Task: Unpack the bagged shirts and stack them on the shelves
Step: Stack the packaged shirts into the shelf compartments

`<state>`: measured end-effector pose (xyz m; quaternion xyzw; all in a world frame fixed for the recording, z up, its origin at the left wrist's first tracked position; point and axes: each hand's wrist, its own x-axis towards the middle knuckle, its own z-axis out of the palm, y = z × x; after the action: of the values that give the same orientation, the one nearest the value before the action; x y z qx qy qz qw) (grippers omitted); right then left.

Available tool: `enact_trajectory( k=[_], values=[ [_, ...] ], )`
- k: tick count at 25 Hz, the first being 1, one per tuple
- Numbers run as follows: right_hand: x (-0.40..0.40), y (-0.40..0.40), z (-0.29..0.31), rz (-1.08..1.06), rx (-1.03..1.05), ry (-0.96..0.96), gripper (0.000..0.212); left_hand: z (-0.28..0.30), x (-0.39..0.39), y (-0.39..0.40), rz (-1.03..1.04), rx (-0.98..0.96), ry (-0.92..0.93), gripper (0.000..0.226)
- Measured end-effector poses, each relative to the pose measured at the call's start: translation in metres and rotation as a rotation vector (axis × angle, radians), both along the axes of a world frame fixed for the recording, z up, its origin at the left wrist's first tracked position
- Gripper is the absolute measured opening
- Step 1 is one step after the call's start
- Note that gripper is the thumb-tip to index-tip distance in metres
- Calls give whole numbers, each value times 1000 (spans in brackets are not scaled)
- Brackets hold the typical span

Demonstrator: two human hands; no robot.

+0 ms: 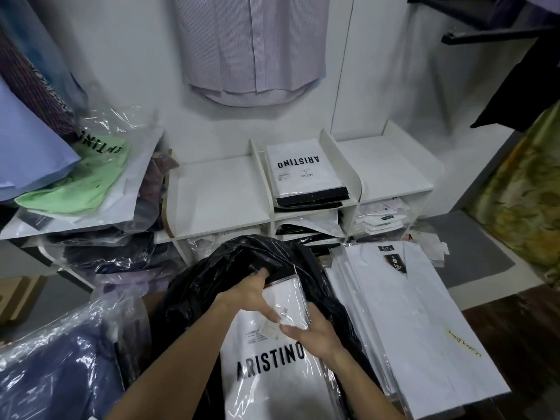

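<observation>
two hands on one packet here: left hand (253,294) curled over the far end of the aristino packet (266,368), fingers tucked under its black edge, right hand (312,330) pinching the right side near the label. the packet's long axis runs near to far, its lettering reading upright to the wearer, and it lies half inside one big black plastic bag (212,277). just right, one stack of white shirts (409,313) in clear sleeves, collars pointing away. left, a blue bagged bundle (54,374). farther back, the white shelf unit (221,195): three open top bays, only the middle one filled, with a small pile of packets (303,171), lettering turned upside down. lower cubbies hold more bagged shirts, count unclear.
</observation>
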<state>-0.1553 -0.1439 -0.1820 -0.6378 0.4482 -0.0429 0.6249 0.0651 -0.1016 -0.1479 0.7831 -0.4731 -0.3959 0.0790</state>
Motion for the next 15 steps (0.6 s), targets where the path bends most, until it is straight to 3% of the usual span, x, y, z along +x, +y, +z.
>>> enact_trajectory(
  k=[2, 4, 6, 7, 9, 11, 15],
  values=[
    [5, -6, 16, 48, -95, 13, 44, 19, 3, -4, -169, -175, -197, 135],
    [11, -12, 31, 76, -202, 22, 42, 36, -2, -13, -573, -349, -425, 126],
    [19, -14, 47, 100, -295, 55, 45, 47, -16, -26, -943, -278, -568, 111],
    [21, -14, 50, 105, -323, 85, 47, 50, -25, -30, -1021, -193, -633, 101],
    [13, -13, 52, 146, -365, 192, 56, 56, -31, -38, -1083, -60, -735, 79],
    [-6, -12, 46, 292, -376, 308, 50, 64, -26, -41, -1040, 64, -740, 70],
    [-26, -16, 57, 391, -415, 343, 35, 77, -37, -38, -992, 64, -574, 65]
  ],
)
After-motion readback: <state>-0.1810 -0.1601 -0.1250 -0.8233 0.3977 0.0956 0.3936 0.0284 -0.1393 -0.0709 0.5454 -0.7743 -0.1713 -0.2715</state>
